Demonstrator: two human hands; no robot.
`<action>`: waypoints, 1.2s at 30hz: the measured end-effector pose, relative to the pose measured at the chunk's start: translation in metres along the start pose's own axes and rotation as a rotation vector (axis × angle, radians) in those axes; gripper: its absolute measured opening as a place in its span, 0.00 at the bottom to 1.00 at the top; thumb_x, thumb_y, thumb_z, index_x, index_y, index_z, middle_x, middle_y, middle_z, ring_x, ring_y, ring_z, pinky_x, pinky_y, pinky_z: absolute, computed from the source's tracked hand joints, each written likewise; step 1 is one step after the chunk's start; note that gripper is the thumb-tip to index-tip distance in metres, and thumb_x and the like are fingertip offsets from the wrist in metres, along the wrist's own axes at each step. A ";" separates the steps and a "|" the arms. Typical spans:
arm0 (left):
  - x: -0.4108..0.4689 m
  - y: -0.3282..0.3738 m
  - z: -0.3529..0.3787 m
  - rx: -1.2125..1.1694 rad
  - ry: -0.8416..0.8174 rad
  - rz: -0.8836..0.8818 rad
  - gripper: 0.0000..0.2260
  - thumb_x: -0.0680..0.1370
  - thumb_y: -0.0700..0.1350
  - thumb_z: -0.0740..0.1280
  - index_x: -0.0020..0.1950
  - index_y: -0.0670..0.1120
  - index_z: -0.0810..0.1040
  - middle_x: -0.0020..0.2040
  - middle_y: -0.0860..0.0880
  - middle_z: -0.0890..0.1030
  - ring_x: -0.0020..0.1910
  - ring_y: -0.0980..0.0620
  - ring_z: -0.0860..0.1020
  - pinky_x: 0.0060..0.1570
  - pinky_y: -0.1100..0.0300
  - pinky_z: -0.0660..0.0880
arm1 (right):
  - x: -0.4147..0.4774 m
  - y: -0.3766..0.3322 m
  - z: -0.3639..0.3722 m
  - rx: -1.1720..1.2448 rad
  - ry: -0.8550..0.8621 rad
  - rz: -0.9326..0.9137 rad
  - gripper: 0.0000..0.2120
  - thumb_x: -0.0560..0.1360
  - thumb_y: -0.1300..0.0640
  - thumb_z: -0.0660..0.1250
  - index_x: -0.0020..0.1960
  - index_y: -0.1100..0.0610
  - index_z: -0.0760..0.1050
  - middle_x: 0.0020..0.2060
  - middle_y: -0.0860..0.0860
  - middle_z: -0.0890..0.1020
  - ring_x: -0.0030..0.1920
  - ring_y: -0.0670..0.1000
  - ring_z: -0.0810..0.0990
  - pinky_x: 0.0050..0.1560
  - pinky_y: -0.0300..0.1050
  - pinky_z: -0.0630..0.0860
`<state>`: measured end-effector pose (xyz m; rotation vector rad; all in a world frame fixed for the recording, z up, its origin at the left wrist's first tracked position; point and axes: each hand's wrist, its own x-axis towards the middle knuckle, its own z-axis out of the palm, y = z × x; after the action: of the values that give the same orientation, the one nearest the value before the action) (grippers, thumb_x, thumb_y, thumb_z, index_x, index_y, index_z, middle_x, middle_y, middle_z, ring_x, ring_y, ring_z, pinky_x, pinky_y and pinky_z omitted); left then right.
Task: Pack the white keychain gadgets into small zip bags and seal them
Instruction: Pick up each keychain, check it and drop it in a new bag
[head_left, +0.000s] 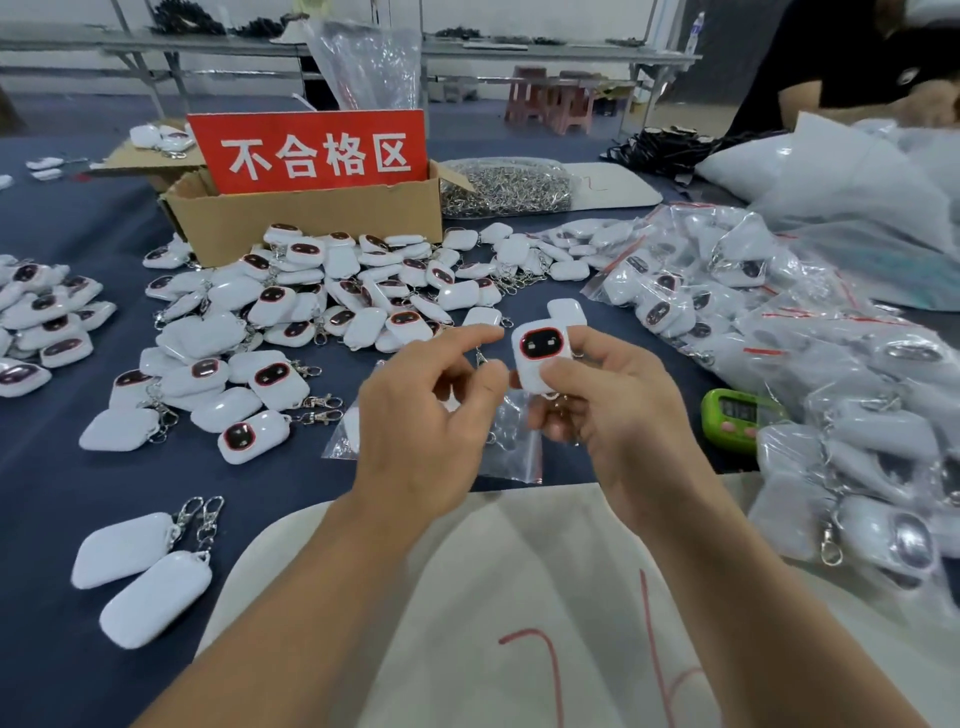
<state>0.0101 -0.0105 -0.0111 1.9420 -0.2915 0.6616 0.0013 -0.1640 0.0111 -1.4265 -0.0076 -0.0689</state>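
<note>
Right hand (618, 410): curled round one white keychain gadget (540, 358), thumb across its lower front, fingers behind it
Held gadget: upright, dark face with a red rim turned to the camera, raised above the desk (78, 649)
Left hand (421, 415): just beside the gadget, forefinger and thumb bent towards each other; whether they pinch a metal clasp there I cannot tell
Zip bags (511, 441): clear, with red seal strips, flat on the desk directly under both hands
Loose pile (322, 291): many unbagged gadgets with clasps, beyond and left of the left hand
Cardboard box (311, 218): beyond the left hand, behind the loose pile; a red sign (311, 153) stands in it, its inside hidden; a few gadgets sit on its far left flap
Packed bags (779, 322): large heap of zip bags, each holding a gadget, right of the right hand
Clasp bag (509, 189): clear bag full of metal clasps, far beyond the right hand
Green timer (732, 415): just right of the right hand, against the packed heap
</note>
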 end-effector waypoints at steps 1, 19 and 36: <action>0.000 0.000 0.001 -0.027 -0.020 -0.005 0.10 0.77 0.50 0.69 0.57 0.56 0.85 0.38 0.56 0.81 0.39 0.55 0.79 0.42 0.70 0.71 | -0.002 0.000 0.002 0.022 -0.029 0.011 0.08 0.73 0.59 0.67 0.47 0.57 0.85 0.38 0.59 0.85 0.31 0.53 0.79 0.29 0.40 0.72; 0.004 0.005 0.003 -0.160 -0.140 0.004 0.10 0.80 0.44 0.66 0.54 0.56 0.84 0.41 0.62 0.83 0.45 0.56 0.81 0.46 0.66 0.75 | 0.000 0.012 0.012 0.022 -0.052 0.033 0.06 0.74 0.62 0.65 0.43 0.59 0.81 0.41 0.65 0.84 0.42 0.59 0.85 0.49 0.65 0.85; 0.005 0.007 0.005 -0.244 -0.086 -0.121 0.05 0.77 0.46 0.72 0.48 0.55 0.87 0.36 0.57 0.84 0.37 0.58 0.80 0.41 0.58 0.79 | -0.004 0.013 0.010 0.064 -0.155 0.010 0.13 0.71 0.65 0.68 0.55 0.63 0.81 0.47 0.65 0.87 0.48 0.65 0.87 0.46 0.57 0.85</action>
<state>0.0127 -0.0177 -0.0050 1.7413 -0.2917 0.4420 -0.0014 -0.1526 -0.0005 -1.3645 -0.1292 0.0492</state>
